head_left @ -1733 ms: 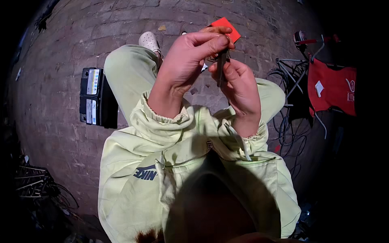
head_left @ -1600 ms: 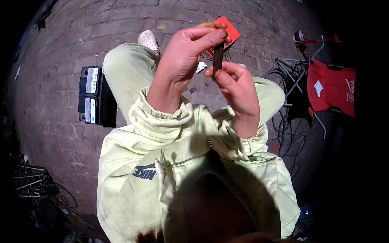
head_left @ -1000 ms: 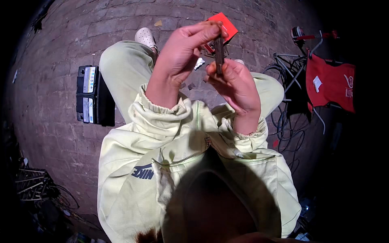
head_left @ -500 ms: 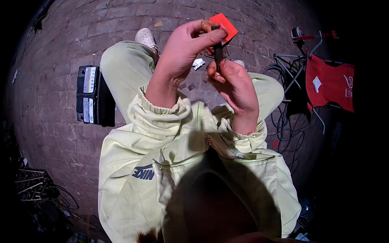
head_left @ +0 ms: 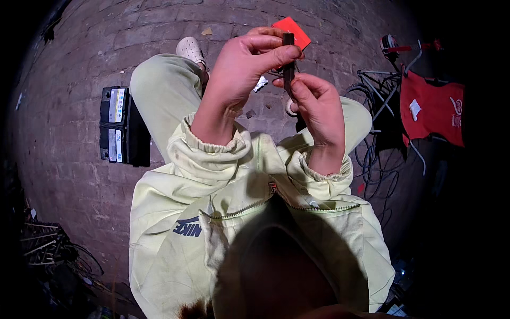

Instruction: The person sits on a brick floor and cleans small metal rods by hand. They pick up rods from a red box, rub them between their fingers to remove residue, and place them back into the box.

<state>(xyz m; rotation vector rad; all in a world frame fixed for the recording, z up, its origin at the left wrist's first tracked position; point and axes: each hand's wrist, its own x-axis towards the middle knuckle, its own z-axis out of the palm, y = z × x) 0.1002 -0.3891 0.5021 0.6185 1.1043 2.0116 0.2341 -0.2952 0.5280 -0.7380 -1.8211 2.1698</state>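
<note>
A short dark rod, possibly a bolt, stands nearly upright between my two hands. My left hand pinches its upper part between thumb and fingers, with the top end showing above the thumb. Lower down, my right hand grips the bottom end with thumb and fingertips. Dark grime stains the fingertips. Just beyond the left fingers is a bright orange-red square-sided item, partly covered by that hand; I cannot tell whether it is touched.
A black car battery rests on the brick floor to the left. At right are a red folding seat with a metal frame and tangled dark cables. White crumpled paper lies beyond my hands. Dark metal clutter sits lower left.
My right hand has shifted slightly right and upward, its fingers higher on the rod's lower end. My left fingers have moved a little, and more of the rod shows.
</note>
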